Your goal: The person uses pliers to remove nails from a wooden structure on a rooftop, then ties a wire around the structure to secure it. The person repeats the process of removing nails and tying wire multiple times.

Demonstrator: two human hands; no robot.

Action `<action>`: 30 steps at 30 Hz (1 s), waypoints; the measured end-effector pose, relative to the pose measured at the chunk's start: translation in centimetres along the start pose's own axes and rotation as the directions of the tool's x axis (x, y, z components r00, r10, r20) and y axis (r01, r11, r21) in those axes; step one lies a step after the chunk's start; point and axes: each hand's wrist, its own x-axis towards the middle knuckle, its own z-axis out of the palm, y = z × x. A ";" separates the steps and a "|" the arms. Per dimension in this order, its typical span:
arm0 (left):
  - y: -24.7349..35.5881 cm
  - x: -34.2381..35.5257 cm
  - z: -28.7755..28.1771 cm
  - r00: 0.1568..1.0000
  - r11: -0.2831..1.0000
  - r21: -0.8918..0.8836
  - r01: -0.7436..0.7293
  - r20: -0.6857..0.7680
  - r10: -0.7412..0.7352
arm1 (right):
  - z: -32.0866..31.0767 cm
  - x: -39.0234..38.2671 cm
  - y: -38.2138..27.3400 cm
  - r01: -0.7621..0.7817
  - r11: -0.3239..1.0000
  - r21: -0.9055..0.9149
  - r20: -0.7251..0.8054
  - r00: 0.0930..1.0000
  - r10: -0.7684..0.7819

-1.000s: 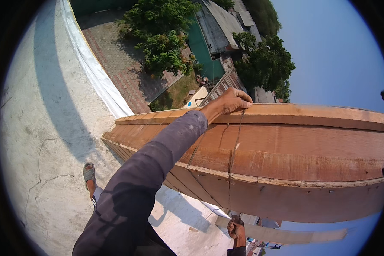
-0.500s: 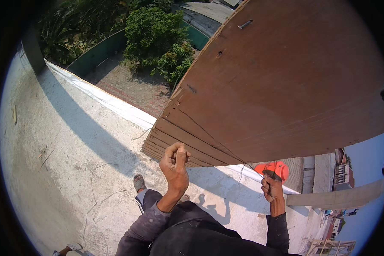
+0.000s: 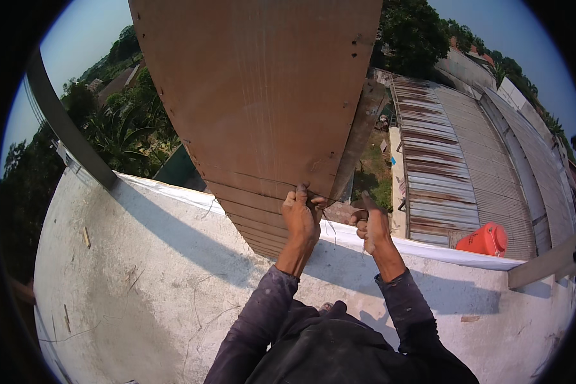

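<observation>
1. My left hand (image 3: 303, 216) has its grip closed on the boards' (image 3: 262, 96) lower edge, steadying the upright stack over the roof (image 3: 141, 281).
2. My right hand (image 3: 372, 225) curls beside it, seemingly empty.

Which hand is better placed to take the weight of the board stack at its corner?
Left. The left hand already grips the lower corner of the board stack, while the right hand sits just beside the edge, seemingly off the boards.
</observation>
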 end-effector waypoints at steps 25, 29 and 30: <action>3.4 1.3 5.2 0.942 0.811 0.485 0.325 -0.093 -0.322 | 4.2 -2.1 4.7 0.473 0.881 0.002 0.123 0.874 -0.470; 3.6 1.1 5.7 0.878 0.773 0.427 0.470 -0.134 -0.460 | 4.7 -0.6 4.7 0.618 0.754 -0.221 0.101 0.784 -0.613; 3.4 1.0 5.9 0.899 0.792 0.436 0.428 -0.114 -0.423 | 4.3 -0.2 4.5 0.635 0.759 -0.147 0.145 0.773 -0.618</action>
